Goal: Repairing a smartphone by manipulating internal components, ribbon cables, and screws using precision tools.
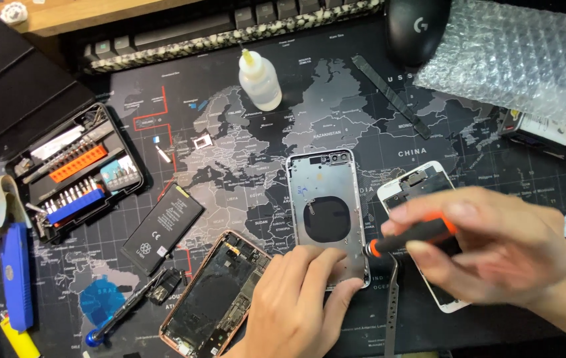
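Observation:
An empty silver phone housing [326, 212] lies face up in the middle of the map-printed desk mat [243, 152]. My left hand [296, 301] presses its fingertips on the housing's lower edge. My right hand [495, 245] grips a small black and orange screwdriver [410, 235], its tip at the housing's lower right side. A white phone screen assembly [422, 182] lies under my right hand, mostly hidden. A second opened phone with a rose-gold frame [213, 298] rests left of my left hand.
A loose black battery [162, 229], an open screwdriver bit case [77, 176], a small glue bottle [259, 81], a black pry tool [392, 96], a mouse [416, 26], bubble wrap [515, 56], a keyboard [230, 26] and a blue-tipped tool [120, 315] lie around.

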